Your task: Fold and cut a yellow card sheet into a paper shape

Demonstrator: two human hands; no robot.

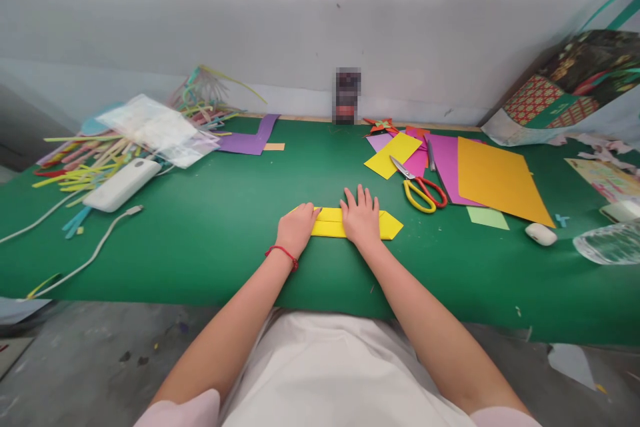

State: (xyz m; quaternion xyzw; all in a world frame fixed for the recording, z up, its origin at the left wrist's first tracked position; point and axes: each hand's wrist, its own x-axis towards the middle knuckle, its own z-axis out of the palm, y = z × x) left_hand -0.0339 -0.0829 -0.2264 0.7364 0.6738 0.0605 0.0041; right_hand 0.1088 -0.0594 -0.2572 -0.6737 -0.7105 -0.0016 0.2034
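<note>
A folded yellow paper strip (330, 222) with a pointed right end lies on the green table (215, 227) in front of me. My right hand (361, 217) rests flat on its middle, fingers stretched out and pressing it down. My left hand (296, 229), with a red cord at the wrist, has its fingers curled onto the strip's left end, pinching or pressing the paper there.
Scissors (420, 188) with yellow and red handles lie to the right among yellow, pink and orange paper sheets (495, 177). A white power bank (121, 185) with cables, coloured paper strips (85, 160) and a plastic bag sit left. A clear bottle (607, 242) and a patterned bag (565, 93) are at right.
</note>
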